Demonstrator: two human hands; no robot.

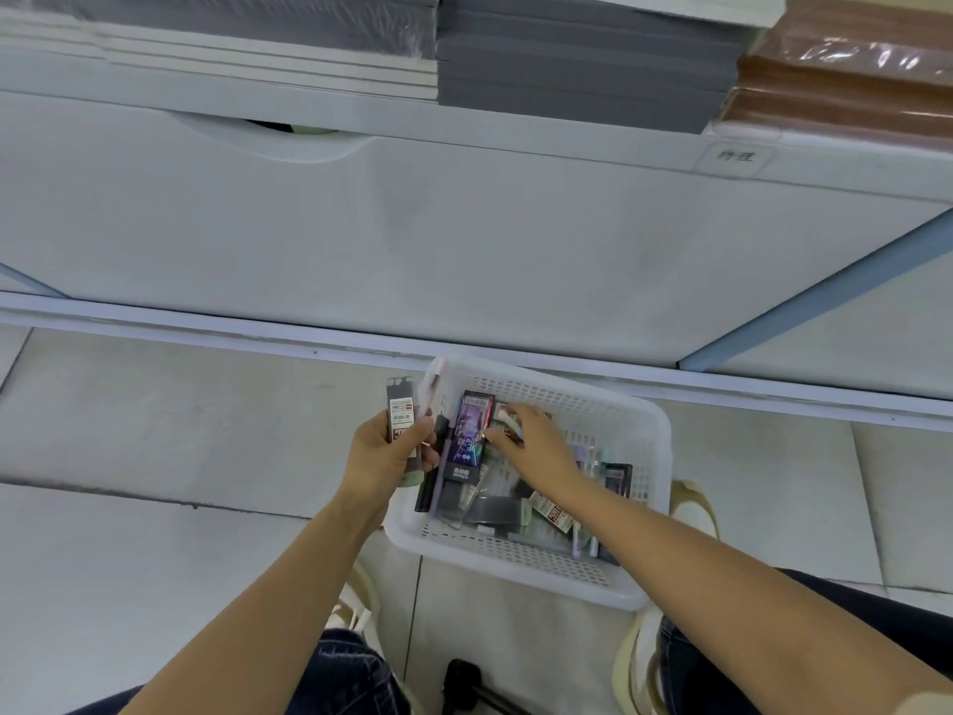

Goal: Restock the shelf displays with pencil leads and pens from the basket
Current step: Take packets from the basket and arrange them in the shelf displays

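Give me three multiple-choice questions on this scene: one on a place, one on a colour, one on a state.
1. The white perforated plastic basket stands: A on a shelf; B on the tiled floor; C on a chair.
2. The film-wrapped stack at top right is: A green; B yellow; C brown.
3. The left hand: A holds a dark pack with a red-and-white label; B presses the shelf; C is empty.
B, tiles surround it; C, brown edges under glossy film; A, fingers curl round the pack.
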